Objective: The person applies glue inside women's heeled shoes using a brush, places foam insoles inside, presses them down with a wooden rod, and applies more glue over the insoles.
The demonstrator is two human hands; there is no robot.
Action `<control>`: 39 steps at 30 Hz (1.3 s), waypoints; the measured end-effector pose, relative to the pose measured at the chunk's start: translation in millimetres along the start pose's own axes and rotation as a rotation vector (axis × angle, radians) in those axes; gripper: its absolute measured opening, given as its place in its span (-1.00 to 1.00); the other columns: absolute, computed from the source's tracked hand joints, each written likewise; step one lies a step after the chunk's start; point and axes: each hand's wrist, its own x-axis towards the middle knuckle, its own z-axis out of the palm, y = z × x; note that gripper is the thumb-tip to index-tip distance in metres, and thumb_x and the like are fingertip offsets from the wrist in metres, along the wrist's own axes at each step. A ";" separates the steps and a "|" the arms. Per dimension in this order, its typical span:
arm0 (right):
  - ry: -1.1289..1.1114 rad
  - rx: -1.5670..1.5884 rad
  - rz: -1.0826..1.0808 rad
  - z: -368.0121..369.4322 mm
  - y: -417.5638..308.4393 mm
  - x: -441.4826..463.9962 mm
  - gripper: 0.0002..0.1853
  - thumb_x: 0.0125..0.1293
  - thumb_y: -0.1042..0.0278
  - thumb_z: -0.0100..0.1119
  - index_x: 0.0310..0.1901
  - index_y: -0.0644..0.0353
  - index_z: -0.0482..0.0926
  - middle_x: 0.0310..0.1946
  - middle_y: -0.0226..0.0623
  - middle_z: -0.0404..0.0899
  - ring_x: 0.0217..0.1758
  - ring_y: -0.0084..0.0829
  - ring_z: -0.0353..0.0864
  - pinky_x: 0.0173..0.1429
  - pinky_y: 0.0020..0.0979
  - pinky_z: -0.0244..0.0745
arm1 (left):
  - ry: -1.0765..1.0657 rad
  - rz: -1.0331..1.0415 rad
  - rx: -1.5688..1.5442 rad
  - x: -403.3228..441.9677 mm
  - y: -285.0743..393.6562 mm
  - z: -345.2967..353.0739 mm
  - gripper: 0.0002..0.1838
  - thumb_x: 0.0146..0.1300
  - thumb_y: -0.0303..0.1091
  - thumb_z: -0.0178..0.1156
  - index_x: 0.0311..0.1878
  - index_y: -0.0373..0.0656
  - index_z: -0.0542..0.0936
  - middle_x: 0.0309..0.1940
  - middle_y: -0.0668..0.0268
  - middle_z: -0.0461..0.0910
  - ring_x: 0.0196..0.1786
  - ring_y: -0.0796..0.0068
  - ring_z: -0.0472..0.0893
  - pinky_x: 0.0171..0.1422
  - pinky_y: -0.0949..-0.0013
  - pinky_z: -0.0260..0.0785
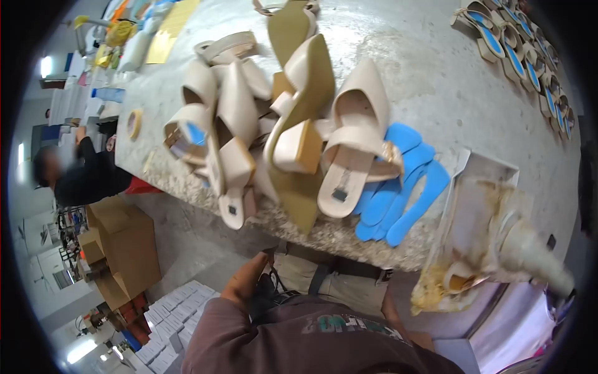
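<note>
Beige heeled sandals [296, 146], all in a jumbled heap near the front edge of a scuffed, pale counter [411, 75]. Blue insoles [377, 206] lie just right of them, then a stained tray [467, 187]; more sandals [507, 47] line the far right. Tape roll [133, 124] on the left, and past that a person in black [84, 171] plus cardboard boxes [128, 246]. As for the hands: left forearm [245, 280] reaches the counter's edge, but its hand is too unclear to tell open or closed, or holding anything. Right hand's out of sight.
</note>
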 end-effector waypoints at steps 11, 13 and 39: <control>0.152 -0.214 -0.700 29.7 12.3 6.6 -0.72 0.43 0.26 0.06 -0.06 0.32 0.61 -0.29 -0.29 0.67 -0.23 -0.48 0.64 -0.09 -0.42 0.53 | 0.769 0.966 0.517 -67.0 49.2 -35.1 -0.78 0.31 -0.29 0.26 -0.18 -0.28 0.59 -0.36 0.17 0.61 -0.39 0.37 0.59 -0.23 0.25 0.48; 0.408 -0.386 -0.611 47.3 -49.2 -120.5 -0.76 0.38 0.35 0.14 -0.06 0.34 0.60 -0.25 -0.27 0.67 -0.19 -0.49 0.66 -0.06 -0.44 0.53 | 0.823 1.380 0.333 -131.6 63.3 -4.5 -0.78 0.22 -0.35 0.35 -0.19 -0.29 0.59 -0.37 0.17 0.60 -0.39 0.37 0.58 -0.25 0.30 0.47; -0.114 0.303 -1.550 279.5 -404.8 -324.3 -0.71 0.28 0.51 0.20 0.01 0.44 0.58 -0.28 -0.30 0.65 -0.22 -0.62 0.58 -0.13 -0.57 0.49 | 0.849 1.951 0.864 -152.9 190.9 100.8 -0.41 0.09 -0.58 0.25 0.27 -0.24 0.47 0.30 -0.06 0.34 0.35 -0.19 0.30 0.37 0.01 0.23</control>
